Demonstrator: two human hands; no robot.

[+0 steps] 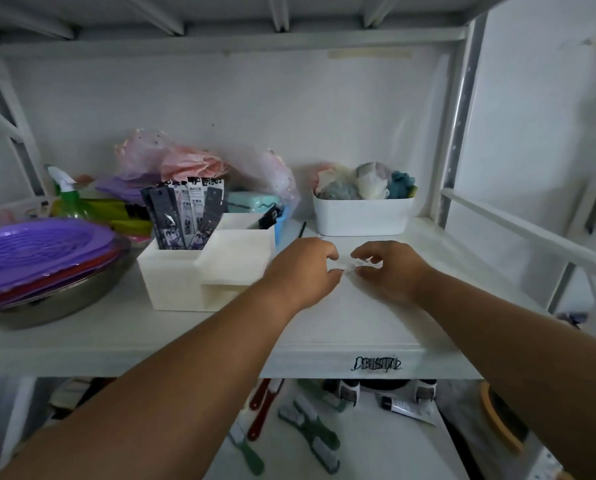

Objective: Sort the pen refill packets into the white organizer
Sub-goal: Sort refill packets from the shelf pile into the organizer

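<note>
Both bare forearms are reaching onto the white shelf [376, 306], left hand [301, 271] and right hand [388, 271] pinching a small clear packet [350, 266] at three o'clock of the white plastic organizer [185, 271], where dark pen refill packets [189, 213] are standing; next, probably lifting it leftward.

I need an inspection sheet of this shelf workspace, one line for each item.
Surface: white shelf, scribble on front edge.
Job's things: refill packets upright in white organizer, back-left compartment; small clear packet on shelf between both hands.
Clutter: purple plates on metal bowl, spray bottle, white bin of cloths, plastic bags.
Hands: left hand and right hand curled at the clear packet; grip unclear.
Cables: nothing seen.
Surroundings: white rack frame; brushes on lower shelf.
</note>
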